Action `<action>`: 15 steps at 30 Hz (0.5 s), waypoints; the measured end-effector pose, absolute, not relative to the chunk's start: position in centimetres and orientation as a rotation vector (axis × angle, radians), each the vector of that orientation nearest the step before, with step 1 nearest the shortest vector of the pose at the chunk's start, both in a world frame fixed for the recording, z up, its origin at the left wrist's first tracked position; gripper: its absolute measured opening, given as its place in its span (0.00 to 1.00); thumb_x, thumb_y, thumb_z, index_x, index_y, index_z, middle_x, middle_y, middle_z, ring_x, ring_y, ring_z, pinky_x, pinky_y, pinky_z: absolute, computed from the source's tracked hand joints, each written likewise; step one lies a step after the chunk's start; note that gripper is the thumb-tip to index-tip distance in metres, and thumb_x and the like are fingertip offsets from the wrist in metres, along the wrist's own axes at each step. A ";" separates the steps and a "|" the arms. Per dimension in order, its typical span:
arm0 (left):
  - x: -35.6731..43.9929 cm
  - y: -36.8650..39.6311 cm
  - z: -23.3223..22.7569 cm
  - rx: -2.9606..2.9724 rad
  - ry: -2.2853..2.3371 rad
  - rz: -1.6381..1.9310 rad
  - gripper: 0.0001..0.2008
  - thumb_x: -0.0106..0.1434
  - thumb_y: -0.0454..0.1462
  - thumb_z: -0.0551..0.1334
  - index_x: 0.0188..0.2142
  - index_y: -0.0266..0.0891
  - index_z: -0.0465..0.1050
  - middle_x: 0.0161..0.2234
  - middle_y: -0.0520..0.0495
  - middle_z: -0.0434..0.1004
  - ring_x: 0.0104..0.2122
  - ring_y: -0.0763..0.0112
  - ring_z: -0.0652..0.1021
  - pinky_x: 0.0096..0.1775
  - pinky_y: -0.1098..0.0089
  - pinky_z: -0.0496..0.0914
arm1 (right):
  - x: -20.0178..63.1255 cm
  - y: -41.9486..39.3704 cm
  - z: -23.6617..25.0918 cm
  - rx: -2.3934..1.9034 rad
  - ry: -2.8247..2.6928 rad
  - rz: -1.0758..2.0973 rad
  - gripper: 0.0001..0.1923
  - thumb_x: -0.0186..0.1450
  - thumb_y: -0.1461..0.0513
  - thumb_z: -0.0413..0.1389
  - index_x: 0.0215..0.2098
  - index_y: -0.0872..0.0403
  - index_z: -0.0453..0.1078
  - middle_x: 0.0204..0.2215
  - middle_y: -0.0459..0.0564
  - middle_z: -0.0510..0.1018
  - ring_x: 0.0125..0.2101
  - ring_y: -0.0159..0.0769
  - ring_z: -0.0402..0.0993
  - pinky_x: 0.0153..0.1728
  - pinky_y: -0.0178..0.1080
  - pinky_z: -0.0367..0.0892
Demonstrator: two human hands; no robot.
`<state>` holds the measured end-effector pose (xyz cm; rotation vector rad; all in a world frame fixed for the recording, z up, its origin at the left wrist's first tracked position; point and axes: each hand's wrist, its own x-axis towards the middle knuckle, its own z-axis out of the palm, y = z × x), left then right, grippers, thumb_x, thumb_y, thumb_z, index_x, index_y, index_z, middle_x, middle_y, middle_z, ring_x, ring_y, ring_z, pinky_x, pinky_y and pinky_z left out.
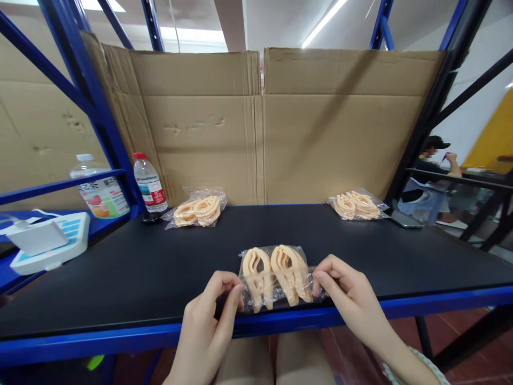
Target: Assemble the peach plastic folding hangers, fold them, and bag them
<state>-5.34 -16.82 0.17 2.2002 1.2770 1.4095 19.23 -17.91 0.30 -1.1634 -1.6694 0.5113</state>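
In front of me, at the near edge of the black tabletop, lies a clear plastic bag [276, 283]. Inside it are two stacks of beige, teardrop-shaped looped pieces [292, 272], side by side with their narrow ends toward me. My left hand [214, 321] pinches the bag's left edge between thumb and fingers. At the opposite side, my right hand [350, 294] grips the bag's right edge, with its film bunched at the fingertips. The fingers behind the film are partly hidden.
Similar filled bags lie at the back left [197, 210] and back right [356, 206]. A red-capped bottle [150, 184], a larger bottle [100, 187] and a white power strip [52, 243] stand left. A phone [405, 219] lies right. Cardboard [200, 128] walls the back; a person [430, 166] sits beyond.
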 end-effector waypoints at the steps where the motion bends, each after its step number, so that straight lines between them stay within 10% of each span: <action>1: -5.2 -16.9 -0.1 2.201 1.296 1.424 0.05 0.67 0.37 0.54 0.33 0.43 0.64 0.22 0.56 0.70 0.21 0.74 0.74 0.24 0.77 0.68 | 19.0 -18.0 0.0 -1.181 -1.643 0.505 0.14 0.69 0.56 0.48 0.27 0.53 0.64 0.21 0.44 0.72 0.23 0.32 0.70 0.26 0.33 0.65; 8: -4.8 -16.5 -1.7 2.469 1.411 1.573 0.09 0.65 0.31 0.52 0.43 0.42 0.67 0.37 0.46 0.70 0.25 0.75 0.74 0.31 0.72 0.71 | 18.2 -17.6 -2.1 -1.215 -1.665 0.105 0.09 0.68 0.63 0.48 0.47 0.52 0.60 0.19 0.38 0.63 0.19 0.30 0.63 0.23 0.32 0.64; 15: -5.6 -17.4 -2.4 2.713 1.181 1.399 0.11 0.64 0.28 0.52 0.39 0.42 0.70 0.36 0.45 0.76 0.34 0.65 0.76 0.37 0.65 0.72 | 19.6 -18.9 -1.7 -1.112 -1.933 0.101 0.10 0.69 0.66 0.47 0.44 0.51 0.69 0.30 0.49 0.72 0.32 0.36 0.69 0.33 0.37 0.68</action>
